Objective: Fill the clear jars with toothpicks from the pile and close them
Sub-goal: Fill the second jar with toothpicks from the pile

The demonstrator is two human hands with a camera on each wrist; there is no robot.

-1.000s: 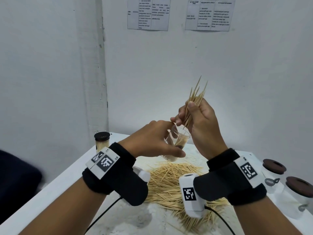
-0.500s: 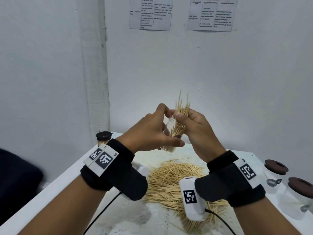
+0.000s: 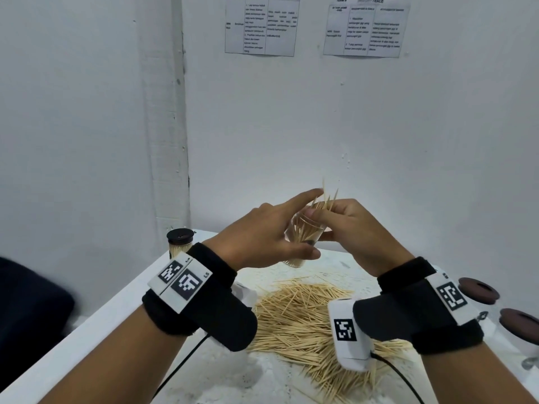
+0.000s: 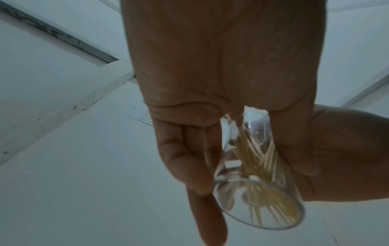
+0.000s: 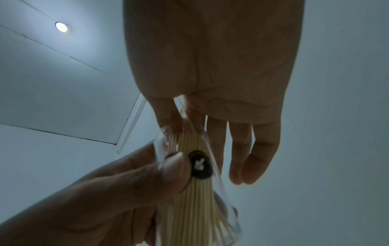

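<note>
Jar (image 3: pixel 303 231) held up above the pile (image 3: pixel 306 319), left hand (image 3: pixel 262 234) gripping its side, forefinger straight; right hand (image 3: pixel 347 223) pinches toothpicks (image 3: pixel 326 201) poking past the rim. Table edge (image 3: pixel 122 304) lies left.

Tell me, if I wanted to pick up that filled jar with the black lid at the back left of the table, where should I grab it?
Probably round the clear body of the black-lidded jar, just under the lid, reaching in from the open table side on its right. It stands upright near the table edge, with the wall behind, so fingers and thumb can wrap its round sides.
</note>
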